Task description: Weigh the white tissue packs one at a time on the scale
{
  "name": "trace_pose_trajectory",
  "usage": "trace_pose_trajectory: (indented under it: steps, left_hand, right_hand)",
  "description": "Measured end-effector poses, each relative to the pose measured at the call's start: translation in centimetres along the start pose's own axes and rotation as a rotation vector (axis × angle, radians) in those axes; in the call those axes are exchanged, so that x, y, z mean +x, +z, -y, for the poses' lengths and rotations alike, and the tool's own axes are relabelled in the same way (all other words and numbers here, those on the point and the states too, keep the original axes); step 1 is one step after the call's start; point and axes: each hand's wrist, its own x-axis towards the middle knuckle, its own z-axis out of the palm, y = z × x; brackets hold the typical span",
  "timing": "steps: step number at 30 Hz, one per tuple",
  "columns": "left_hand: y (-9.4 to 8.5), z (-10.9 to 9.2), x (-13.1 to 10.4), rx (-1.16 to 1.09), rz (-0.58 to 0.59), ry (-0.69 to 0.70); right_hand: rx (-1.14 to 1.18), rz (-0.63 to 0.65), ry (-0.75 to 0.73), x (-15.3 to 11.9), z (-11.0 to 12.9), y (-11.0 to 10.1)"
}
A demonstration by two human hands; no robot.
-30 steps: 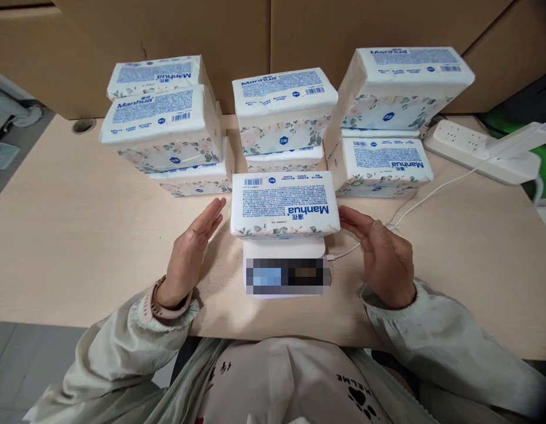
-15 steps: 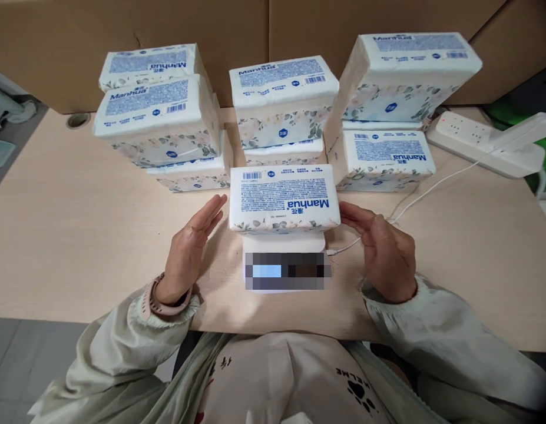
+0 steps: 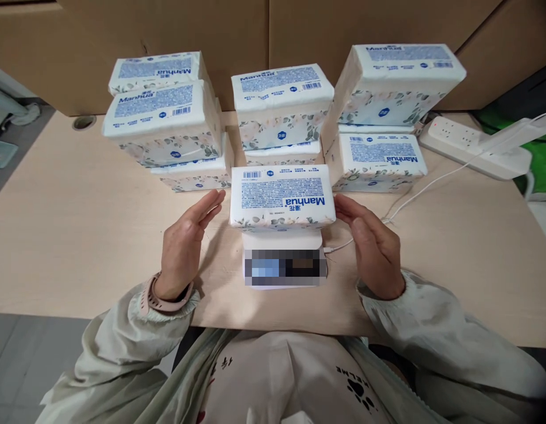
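- Seen from the head camera, a white pack (image 3: 281, 197) printed "Manhua" sits on a small white scale (image 3: 281, 239) at the center of the frame, its lettering upside down to the viewer.
- The left hand (image 3: 182, 250), left of center, is open and empty, fingers extended together toward the pack, just beside it with a narrow gap.
- The right hand (image 3: 376, 250), right of center, is also open, its fingertips at the pack's right edge; whether they touch cannot be told.
- The scale's display (image 3: 284, 268) is pixelated and unreadable, while a white cable (image 3: 414, 203) runs from its right side toward the upper right.
- More packs of the same brand stand stacked on the pale wooden table (image 3: 100, 235): a left group (image 3: 162, 121), a middle stack (image 3: 281, 109) and a right stack (image 3: 399, 85), all in the upper half.
- A white power strip (image 3: 458, 141) lies at the upper right, near the right stack.
- Brown cardboard (image 3: 202, 29) lines the top of the frame.
- A pink wristband (image 3: 164, 300) circles the left wrist, lower left.
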Motion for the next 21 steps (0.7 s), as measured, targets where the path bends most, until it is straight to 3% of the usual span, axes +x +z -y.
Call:
trace_pose_trajectory:
  steps: [4, 6, 9, 13, 17, 21]
  left_hand:
    - [1.8, -1.9, -0.1, 0.023, 0.164, -0.109]
    - [2.9, -3.2, -0.1, 0.035, 0.246, -0.136]
    - [4.9, -5.1, 0.5, 0.026, 0.354, -0.123]
    - [8.8, -6.6, 3.0, 0.061, 0.482, 0.068]
    - [13.5, -5.6, 7.3, 0.243, 0.585, 0.091]
    - [17.6, -2.1, 11.5, 0.38, 0.92, 0.051]
  right_hand:
    - [-0.03, 0.171, -0.058, 0.4, 0.4, 0.5]
    - [-0.043, 0.174, -0.066, 0.4, 0.2, 0.6]
    - [-0.022, 0.011, -0.139, 0.8, -0.1, 0.0]
    - [0.029, -0.301, -0.323, 3.4, 0.1, -2.0]
    - [0.025, -0.41, -0.482, 7.5, 0.7, -4.7]
    - [-0.031, -0.467, -0.443, 10.6, -0.8, -6.9]
